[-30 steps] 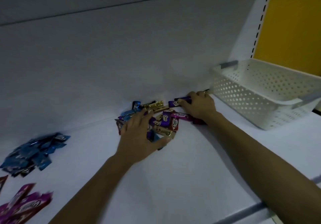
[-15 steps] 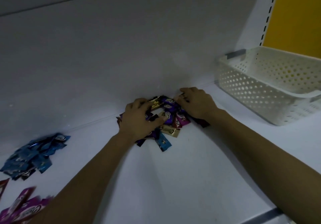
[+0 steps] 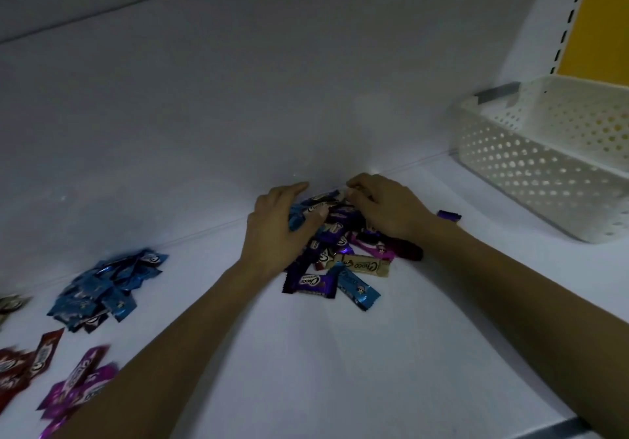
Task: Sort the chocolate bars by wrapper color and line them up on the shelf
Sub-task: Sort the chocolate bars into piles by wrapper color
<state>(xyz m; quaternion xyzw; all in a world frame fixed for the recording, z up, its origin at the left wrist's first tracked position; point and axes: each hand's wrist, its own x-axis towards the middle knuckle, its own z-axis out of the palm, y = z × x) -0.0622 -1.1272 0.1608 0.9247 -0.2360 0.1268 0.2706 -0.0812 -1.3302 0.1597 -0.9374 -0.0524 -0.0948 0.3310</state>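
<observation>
Chocolate bars (image 3: pixel 354 265) lie heaped between the hands, the left hand (image 3: pixel 275 230) curled round blue-wrapped bars (image 3: pixel 296 221), the right hand (image 3: pixel 391 212) bent over them, grip impossible to tell.

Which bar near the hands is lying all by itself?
The purple bar just right of the right hand: it lies apart from the mixed pile, toward the white basket.
</observation>
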